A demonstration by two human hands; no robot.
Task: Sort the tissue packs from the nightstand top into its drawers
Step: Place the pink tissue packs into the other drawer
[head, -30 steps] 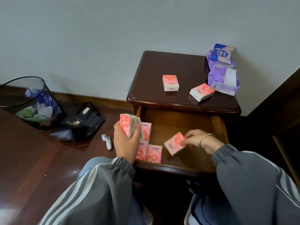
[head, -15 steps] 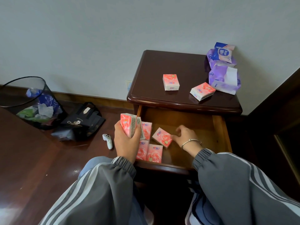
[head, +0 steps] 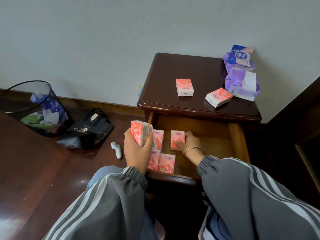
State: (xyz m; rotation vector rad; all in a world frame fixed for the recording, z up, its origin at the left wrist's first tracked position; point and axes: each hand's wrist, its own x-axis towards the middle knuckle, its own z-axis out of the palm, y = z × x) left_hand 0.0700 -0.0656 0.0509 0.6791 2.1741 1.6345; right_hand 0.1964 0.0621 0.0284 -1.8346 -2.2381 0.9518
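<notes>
Pack (head: pixel 176 136) now straight — half under right hand (head: pixel 191 144)

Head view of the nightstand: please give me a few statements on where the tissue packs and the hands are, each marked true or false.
1. Two pink packs lie on the nightstand top. True.
2. The left hand is empty. False: it grips a stack of pink packs.
3. The right hand holds a pink pack inside the open drawer. True.
4. The purple packs are in the drawer. False: they sit at the top's back right corner.
5. That drawer holds no other packs. False: more pink packs lie along its left side.
</notes>
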